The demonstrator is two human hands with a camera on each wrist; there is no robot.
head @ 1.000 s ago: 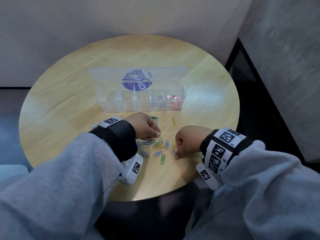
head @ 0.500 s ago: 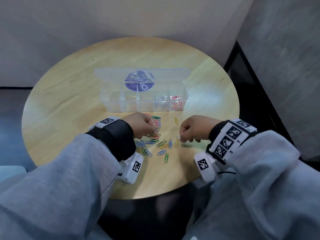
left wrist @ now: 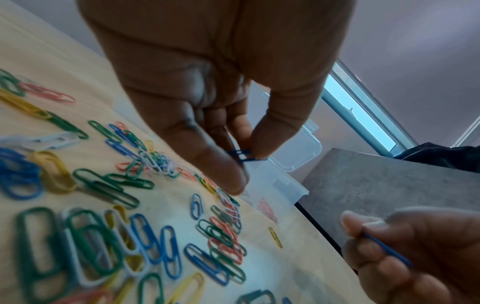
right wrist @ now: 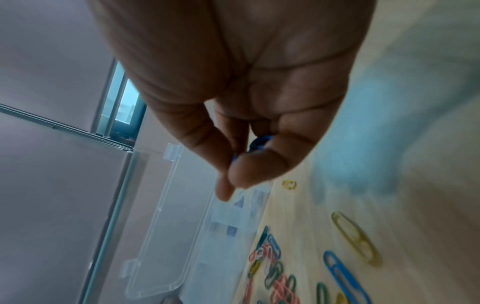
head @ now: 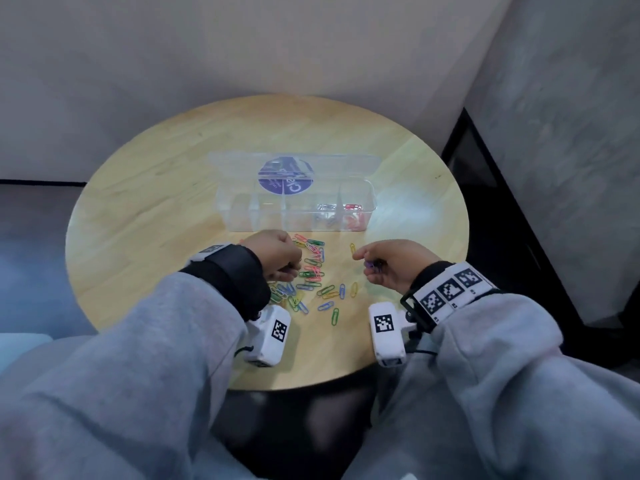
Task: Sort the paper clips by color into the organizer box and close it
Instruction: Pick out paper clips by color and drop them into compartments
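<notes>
A clear organizer box stands open on the round wooden table, its lid laid back with a purple round label. Its two right compartments hold white and red clips. Several loose paper clips in green, blue, yellow, red and white lie scattered in front of the box. My left hand hovers over the pile and pinches a blue clip between thumb and fingers. My right hand, right of the pile, holds blue clips in its curled fingers.
The table's right edge meets a dark gap and a grey wall. A single yellow clip lies apart near the right hand. Bare wood stretches left of the box and along the near edge.
My right hand has lifted off the table and turned palm inward with blue clips in it. My left hand has shifted slightly up over the pile. The head view has pulled back.
</notes>
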